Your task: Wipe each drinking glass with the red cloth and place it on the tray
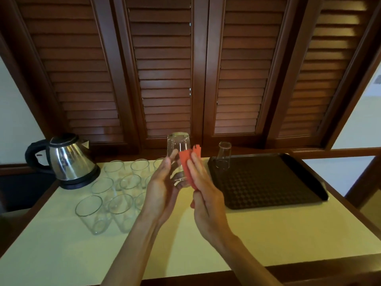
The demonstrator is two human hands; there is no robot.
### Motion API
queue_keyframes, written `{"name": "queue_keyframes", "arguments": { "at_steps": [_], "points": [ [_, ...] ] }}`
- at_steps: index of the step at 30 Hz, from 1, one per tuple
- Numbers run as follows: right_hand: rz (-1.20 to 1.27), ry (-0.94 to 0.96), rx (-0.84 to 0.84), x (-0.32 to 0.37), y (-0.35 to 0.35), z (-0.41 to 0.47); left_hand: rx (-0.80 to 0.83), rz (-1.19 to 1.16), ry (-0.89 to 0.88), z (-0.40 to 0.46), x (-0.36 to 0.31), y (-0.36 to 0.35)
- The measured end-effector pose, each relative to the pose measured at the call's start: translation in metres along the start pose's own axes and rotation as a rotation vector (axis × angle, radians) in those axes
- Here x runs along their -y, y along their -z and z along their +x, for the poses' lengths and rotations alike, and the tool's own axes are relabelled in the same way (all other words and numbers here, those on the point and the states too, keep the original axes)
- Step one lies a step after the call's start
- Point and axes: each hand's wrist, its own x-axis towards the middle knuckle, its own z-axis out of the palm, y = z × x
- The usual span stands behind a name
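My left hand [162, 182] holds a clear drinking glass [178, 147] upside down above the table, fingers wrapped round its lower part. My right hand [203, 186] presses the red cloth [186, 162] against the glass's right side with straight fingers, the thumb behind the cloth. A dark textured tray [266, 182] lies to the right, and one glass [223, 155] stands upside down at its far left corner. Several upright glasses [90, 213] stand in rows on the table to the left of my hands.
A steel electric kettle [68, 159] sits at the back left on the pale tabletop [61, 254]. Dark louvred wooden doors [165, 69] run along the back. The table has a wooden edge at the front and sides.
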Motion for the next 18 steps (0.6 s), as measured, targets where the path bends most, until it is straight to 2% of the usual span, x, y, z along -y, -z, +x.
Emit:
{"name": "queue_keyframes", "arguments": {
  "at_steps": [4,8,12,15,17,18],
  "points": [
    [-0.036,-0.137,-0.043,0.003,0.007,0.033,-0.019,0.062,0.057,-0.002,0.006,-0.006],
    [-0.113,0.007,0.009,0.003,-0.003,0.019,-0.015,0.149,0.019,0.007,-0.012,-0.014],
    [-0.028,-0.183,0.0,-0.002,0.009,0.045,-0.003,0.194,0.055,0.002,0.002,-0.013],
    [-0.189,-0.064,0.062,0.0,0.002,0.03,-0.011,0.172,0.031,0.003,0.004,-0.01],
    [-0.193,0.023,0.087,-0.003,-0.003,0.012,-0.018,0.157,-0.006,0.003,-0.001,-0.008],
    [-0.147,-0.009,0.079,-0.004,-0.001,0.014,-0.017,0.152,-0.012,0.001,-0.001,-0.009]
  ]
}}
